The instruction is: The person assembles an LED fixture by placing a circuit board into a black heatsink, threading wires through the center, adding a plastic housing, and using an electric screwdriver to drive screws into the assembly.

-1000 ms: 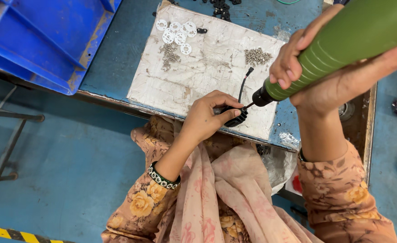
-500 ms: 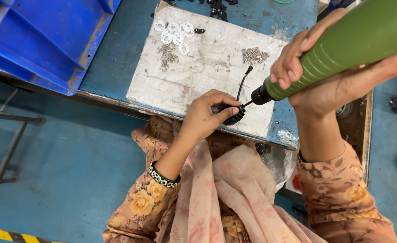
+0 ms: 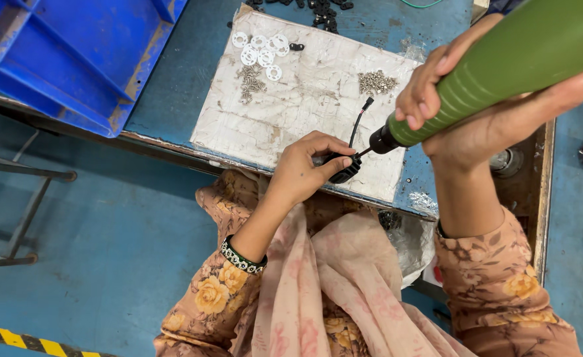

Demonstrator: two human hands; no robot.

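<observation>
My left hand pinches a small round black ribbed part against a worn white board near its front edge. A thin black wire with a plug end rises from that part. My right hand grips a thick green electric screwdriver, tilted, with its thin bit touching the black part. Both sleeves are floral orange fabric.
White ring washers and a pile of small screws lie at the board's far left; another screw pile lies far right. Black parts sit beyond the board. A blue plastic bin stands left. The blue workbench edge runs below.
None beyond a slight shift of the camera view; both hands, the screwdriver and the black part stay in place.
</observation>
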